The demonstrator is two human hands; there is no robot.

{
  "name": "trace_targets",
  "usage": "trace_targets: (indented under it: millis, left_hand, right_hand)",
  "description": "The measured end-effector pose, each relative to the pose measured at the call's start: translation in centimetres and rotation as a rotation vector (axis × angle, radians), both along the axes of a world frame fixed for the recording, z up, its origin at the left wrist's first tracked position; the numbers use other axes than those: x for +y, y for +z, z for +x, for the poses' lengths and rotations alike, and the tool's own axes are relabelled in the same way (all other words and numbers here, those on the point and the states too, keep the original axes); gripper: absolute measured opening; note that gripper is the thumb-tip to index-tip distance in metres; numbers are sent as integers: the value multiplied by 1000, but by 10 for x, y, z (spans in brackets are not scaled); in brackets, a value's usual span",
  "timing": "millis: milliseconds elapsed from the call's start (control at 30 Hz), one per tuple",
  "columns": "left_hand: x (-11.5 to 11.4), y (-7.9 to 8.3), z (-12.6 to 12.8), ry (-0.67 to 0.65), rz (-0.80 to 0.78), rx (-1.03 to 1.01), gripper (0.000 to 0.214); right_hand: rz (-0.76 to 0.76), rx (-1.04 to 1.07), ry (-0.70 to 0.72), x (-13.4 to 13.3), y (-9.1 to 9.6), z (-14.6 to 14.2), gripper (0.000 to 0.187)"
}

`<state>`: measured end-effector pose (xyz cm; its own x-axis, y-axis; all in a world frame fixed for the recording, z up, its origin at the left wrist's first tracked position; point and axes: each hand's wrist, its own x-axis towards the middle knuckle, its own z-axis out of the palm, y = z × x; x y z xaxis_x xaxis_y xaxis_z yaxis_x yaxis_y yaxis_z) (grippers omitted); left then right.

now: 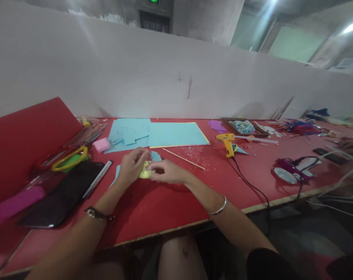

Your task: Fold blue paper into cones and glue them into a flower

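Observation:
Both my hands meet over a small yellow-green piece (145, 171) on the red table (153, 210). My left hand (131, 165) has its fingers curled onto the piece's left side. My right hand (167, 171) pinches its right edge. A small light-blue paper scrap (156, 156) lies just behind the piece, and another blue scrap (117, 171) shows beside my left wrist. What the yellow-green piece is exactly I cannot make out.
Light-blue paper sheets (165, 134) lie behind the hands, with a thin wooden stick (184, 159) to the right. A yellow glue gun (228, 143) with a black cord, a pink eraser (101, 144), yellow scissors (70, 157) and a black tablet (65, 192) surround them. Craft clutter fills the far right.

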<state>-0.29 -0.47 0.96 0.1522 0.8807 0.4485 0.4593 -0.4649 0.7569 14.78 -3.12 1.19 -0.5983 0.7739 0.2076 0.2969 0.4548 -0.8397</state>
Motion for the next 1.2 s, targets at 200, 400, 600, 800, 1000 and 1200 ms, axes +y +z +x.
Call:
trace_targets:
  millis: [200, 400, 600, 800, 1000, 1200]
  left_hand:
    - [1, 2, -2, 36, -30, -81, 25]
    - [8, 1, -5, 85, -45, -118, 24]
    - [30, -5, -31, 402, 39, 59, 26]
    - [39, -10, -46, 495, -126, 264, 34]
    - [36, -8, -40, 560, -205, 371, 32]
    - [34, -9, -37, 563, -195, 447, 32]
  right_hand:
    - [-68, 135, -83, 0, 1, 0, 13]
    - [-180, 514, -242, 10, -6, 4, 4]
    - [-325, 811, -385, 19, -7, 17, 17]
    - [-339, 795, -364, 23, -16, 14, 32]
    - [-396, 955, -390, 24, -12, 23, 30]
    - [-512, 874, -369, 25, -14, 24, 28]
